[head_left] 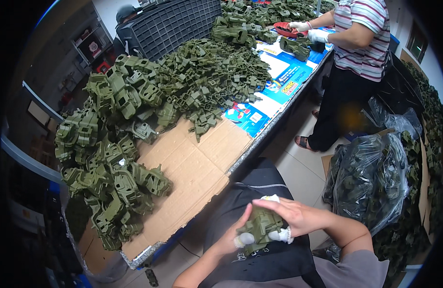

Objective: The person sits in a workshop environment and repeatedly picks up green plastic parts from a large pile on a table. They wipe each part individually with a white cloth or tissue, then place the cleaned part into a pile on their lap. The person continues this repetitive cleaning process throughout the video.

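Over my lap, both hands grip one olive-green moulded plastic part (263, 222), which looks like a toy vehicle body. My left hand (231, 236) closes on its left side, with a white cover on the thumb. My right hand (302, 214) wraps the right side and upper edge; white covers show on its fingers and thumb. The part's underside and some fingertips are hidden. To the left, similar large green plastic bodies (118, 185) lie heaped on the cardboard-covered table (190, 165).
Small green plastic pieces (202, 72) are piled mid-table, against a black crate (178, 29). A co-worker (361, 43) in white gloves stands at the far right by a red basket (285, 30). Clear plastic bags of green parts (370, 177) stand on the floor at right.
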{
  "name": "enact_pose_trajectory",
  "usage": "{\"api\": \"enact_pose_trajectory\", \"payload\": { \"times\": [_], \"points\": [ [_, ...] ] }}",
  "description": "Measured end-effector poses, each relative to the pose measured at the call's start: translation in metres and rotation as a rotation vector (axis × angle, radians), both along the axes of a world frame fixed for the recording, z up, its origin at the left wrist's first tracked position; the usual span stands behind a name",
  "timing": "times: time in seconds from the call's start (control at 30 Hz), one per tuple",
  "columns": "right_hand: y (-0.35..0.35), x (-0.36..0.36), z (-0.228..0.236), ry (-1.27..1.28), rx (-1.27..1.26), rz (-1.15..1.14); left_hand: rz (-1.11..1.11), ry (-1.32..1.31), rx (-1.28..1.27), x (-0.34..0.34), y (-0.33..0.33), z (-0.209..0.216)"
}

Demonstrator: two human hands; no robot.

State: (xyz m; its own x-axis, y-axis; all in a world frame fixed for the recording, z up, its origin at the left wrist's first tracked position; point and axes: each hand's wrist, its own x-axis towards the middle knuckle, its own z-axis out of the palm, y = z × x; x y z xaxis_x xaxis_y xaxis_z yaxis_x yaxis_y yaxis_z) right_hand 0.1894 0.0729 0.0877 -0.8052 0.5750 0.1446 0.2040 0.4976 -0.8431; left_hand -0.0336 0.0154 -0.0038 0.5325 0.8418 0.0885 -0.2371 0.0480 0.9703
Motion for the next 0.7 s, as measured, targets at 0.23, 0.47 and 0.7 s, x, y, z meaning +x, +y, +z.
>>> {"api": "enact_pose_trajectory", "payload": {
  "times": [0.23, 0.47, 0.7],
  "points": [
    [0.009, 0.016, 0.0, -0.185, -0.055, 0.047, 0.06, 0.27, 0.318, 0.021, 0.004, -0.016],
    [0.013, 0.038, -0.002, 0.116, -0.354, -0.307, 0.24, 0.167, 0.15, -0.016, 0.005, -0.009],
    [0.034, 0.047, 0.005, 0.002, -0.037, -0.228, 0.261, 0.564, 0.578, -0.023, 0.026, 0.007]
  ]
}}
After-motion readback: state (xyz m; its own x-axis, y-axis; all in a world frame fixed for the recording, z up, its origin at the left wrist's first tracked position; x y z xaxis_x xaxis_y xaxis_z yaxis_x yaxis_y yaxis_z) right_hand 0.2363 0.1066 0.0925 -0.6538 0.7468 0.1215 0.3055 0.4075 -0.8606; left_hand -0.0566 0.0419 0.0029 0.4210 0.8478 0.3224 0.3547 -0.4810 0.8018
